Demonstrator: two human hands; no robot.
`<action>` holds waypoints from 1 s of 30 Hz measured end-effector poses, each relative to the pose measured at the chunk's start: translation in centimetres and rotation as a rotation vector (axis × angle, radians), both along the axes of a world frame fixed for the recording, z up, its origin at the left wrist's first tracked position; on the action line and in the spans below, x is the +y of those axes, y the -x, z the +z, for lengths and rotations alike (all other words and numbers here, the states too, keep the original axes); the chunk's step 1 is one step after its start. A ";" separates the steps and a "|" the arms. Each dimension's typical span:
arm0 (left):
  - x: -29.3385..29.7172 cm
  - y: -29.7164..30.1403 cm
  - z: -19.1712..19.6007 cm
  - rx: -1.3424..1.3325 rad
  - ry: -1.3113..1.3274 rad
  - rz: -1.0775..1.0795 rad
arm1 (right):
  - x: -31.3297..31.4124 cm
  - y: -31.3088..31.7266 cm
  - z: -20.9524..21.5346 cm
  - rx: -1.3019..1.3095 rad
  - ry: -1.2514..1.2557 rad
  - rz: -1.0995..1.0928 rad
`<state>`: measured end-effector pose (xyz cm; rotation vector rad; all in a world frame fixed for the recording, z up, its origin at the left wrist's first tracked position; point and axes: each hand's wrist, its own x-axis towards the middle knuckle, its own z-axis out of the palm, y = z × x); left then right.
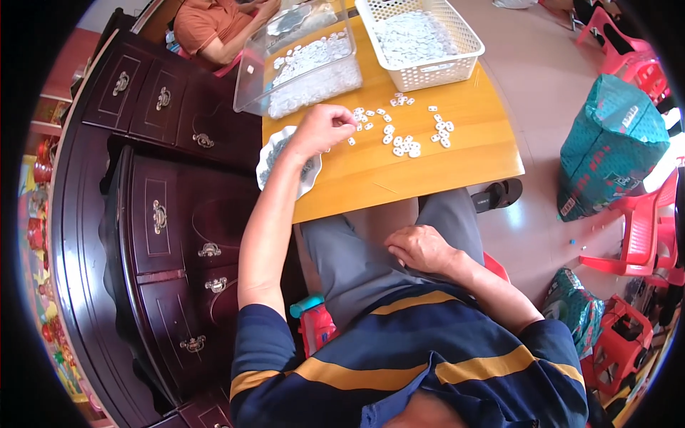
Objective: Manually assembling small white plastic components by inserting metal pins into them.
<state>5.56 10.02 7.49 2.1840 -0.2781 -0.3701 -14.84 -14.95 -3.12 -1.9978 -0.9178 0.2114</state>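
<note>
Over the near left of the wooden table, my left hand (327, 128) has its thumb and fingers pinched together, and whatever lies between the fingertips is too small to make out. Beneath its wrist stands a white scalloped dish (312, 177) holding small dark grey bits. Just right of the fingers lie small white two-holed plastic pieces (369, 113), with more loose clusters (407, 147) farther right. On my lap rests my right hand (424, 248), its fingers curled closed and no object showing in it; the palm is hidden.
A clear plastic bin (314, 96) of white pieces stands at the far left of the table, a white perforated basket (428, 75) at the far right. Dark wooden drawers (171, 192) line the left. Across the table sits another person (207, 32). Teal bags (606, 146) and red chairs (638, 225) are on the right.
</note>
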 end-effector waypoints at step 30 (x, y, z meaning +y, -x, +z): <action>-11.0 -2.6 -5.4 -0.420 -0.289 -0.218 | -0.3 -1.0 -0.7 -0.068 0.177 0.024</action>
